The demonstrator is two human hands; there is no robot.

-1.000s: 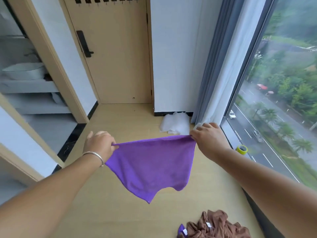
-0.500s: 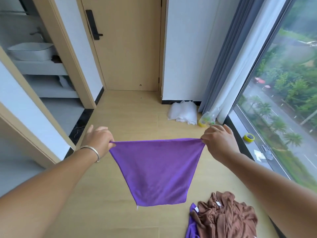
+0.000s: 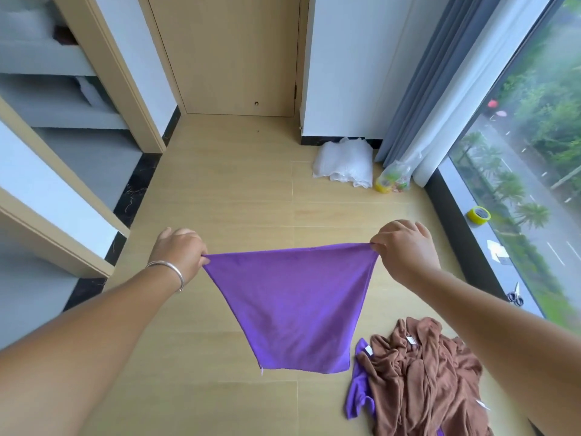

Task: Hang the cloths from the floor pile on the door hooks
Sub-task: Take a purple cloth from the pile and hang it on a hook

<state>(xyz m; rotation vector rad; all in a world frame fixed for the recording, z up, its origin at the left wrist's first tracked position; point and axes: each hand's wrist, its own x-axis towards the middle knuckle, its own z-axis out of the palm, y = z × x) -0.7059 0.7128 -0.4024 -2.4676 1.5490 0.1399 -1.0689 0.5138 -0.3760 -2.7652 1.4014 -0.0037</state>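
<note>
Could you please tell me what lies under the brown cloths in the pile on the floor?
A purple cloth pokes out from under the left edge of the brown cloths. How far it extends, and whether more lies beneath, is covered.

Light wood floor point(image 3: 220, 190); brown cloth pile point(image 3: 427, 382) with purple cloth point(image 3: 356, 401) tucked under its left edge; white plastic bundle point(image 3: 344, 163) and yellow bag point(image 3: 393, 180) near curtain.

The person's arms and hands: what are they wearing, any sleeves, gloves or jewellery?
Both forearms are bare as far as the picture shows, with no sleeves in view. The left hand and the right hand wear no gloves, and no rings can be seen. The only thing worn is a thin silver-coloured bangle round the left wrist.
</note>
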